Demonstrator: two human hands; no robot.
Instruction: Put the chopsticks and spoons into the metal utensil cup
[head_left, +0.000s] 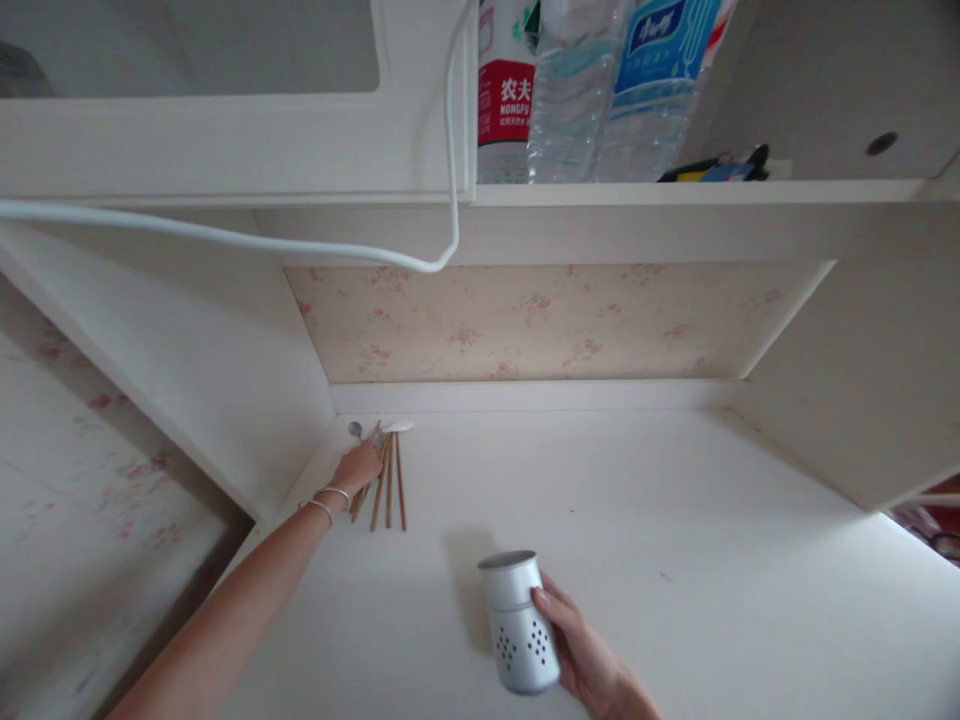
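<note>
The right hand [579, 648] curls around the perforated metal utensil holder [523, 625], best held steady; beyond it, leftward, the half-curled left hand [358, 466] touches chopsticks [389, 492], grip unclear.

L hand [360, 466] is at far-L of the white counter [637, 480], touching a bunch of chopsticks [389, 485] next to a metal spoon [355, 429]; exact grip unclear. R hand [574, 635] holds a silver canister [521, 625] w/ holes, slightly tilted, over the near-mid counter. Overhead: shelf [810, 193] w/ water bottles [574, 110], white cable [300, 243] to L. Floral wallpaper [525, 320] at far side.
</note>
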